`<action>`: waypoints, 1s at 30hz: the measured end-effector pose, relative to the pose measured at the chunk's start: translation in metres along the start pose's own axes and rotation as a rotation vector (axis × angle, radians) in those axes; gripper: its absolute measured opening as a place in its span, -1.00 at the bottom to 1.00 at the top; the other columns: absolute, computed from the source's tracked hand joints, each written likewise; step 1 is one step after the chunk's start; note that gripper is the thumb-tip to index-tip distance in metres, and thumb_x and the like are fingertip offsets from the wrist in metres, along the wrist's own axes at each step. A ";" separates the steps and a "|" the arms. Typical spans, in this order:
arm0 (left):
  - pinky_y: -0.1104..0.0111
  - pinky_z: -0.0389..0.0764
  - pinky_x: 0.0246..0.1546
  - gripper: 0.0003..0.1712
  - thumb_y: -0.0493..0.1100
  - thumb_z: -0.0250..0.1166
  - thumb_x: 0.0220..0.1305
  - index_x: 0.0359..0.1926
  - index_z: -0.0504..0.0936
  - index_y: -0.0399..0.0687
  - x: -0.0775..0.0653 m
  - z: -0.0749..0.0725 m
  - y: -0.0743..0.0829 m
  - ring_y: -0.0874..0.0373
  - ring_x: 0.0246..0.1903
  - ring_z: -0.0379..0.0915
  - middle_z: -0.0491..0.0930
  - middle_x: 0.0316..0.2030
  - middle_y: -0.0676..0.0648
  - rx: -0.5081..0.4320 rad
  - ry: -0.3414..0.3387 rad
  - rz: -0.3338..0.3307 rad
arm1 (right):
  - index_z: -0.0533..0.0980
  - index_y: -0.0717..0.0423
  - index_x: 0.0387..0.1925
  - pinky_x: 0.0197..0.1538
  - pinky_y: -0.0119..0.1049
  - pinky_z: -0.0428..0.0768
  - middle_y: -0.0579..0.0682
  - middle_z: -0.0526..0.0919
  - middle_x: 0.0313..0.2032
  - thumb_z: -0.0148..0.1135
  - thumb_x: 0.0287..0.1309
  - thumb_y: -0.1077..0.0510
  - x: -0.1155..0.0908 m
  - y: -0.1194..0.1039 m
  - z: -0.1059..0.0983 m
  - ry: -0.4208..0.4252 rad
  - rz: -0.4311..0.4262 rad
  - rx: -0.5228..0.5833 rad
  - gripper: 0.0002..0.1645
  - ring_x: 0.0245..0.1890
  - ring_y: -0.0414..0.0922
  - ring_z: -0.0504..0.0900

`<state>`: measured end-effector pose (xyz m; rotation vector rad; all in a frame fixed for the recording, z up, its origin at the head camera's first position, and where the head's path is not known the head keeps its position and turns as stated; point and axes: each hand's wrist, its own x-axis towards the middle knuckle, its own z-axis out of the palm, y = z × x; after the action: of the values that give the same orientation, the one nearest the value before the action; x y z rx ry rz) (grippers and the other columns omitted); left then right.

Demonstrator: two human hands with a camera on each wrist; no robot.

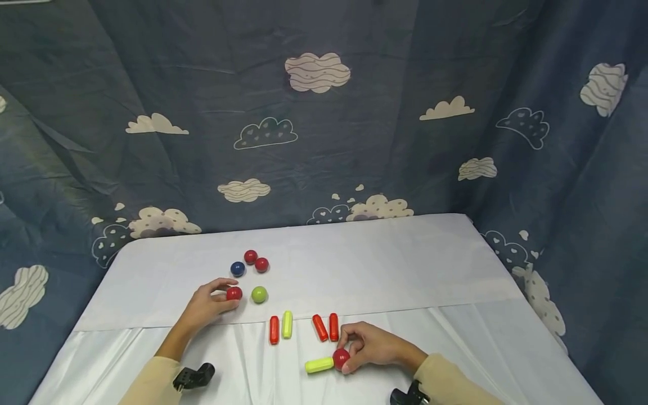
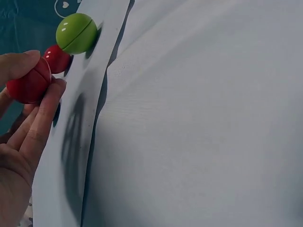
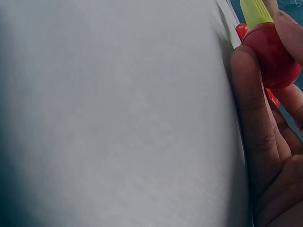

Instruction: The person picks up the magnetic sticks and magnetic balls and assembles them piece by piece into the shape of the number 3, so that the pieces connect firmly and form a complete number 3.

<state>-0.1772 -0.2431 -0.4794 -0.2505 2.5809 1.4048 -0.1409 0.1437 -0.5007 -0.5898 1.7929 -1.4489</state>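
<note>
My left hand (image 1: 210, 304) pinches a red ball (image 2: 29, 85) between thumb and fingers over the back half of the table. Just right of it sits a green ball (image 1: 259, 294); a blue ball (image 1: 237, 269) and two more red balls (image 1: 256, 261) lie farther back. Near the front, my right hand (image 1: 374, 344) grips another red ball (image 1: 341, 359) with thumb and fingertips. The end of a yellow-green ribbed stick (image 1: 319, 365) meets this ball and points left. In the right wrist view, stick and ball line up end to end.
Behind the right hand's ball lie two red sticks (image 1: 326, 327). Farther left, one red stick (image 1: 274, 330) lies beside a yellow-green stick (image 1: 287, 324). White cloth (image 1: 379, 270) covers the table, with a seam running across it. A dark cloud-print curtain (image 1: 354, 140) hangs behind.
</note>
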 end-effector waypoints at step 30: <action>0.44 0.56 -0.40 -0.62 -0.24 0.55 -0.11 -0.23 0.61 -0.06 -0.074 0.041 0.030 0.19 -0.39 0.49 0.57 -0.37 0.05 0.169 -0.387 0.299 | 0.48 0.21 -0.30 -0.39 -0.45 0.52 0.00 0.64 -0.26 0.43 -0.11 0.42 0.000 -0.003 0.002 0.020 0.028 -0.021 -0.67 -0.56 -0.24 0.57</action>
<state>-0.1092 -0.1881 -0.4591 0.4077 2.4530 1.1642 -0.1397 0.1420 -0.4978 -0.5605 1.8273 -1.4236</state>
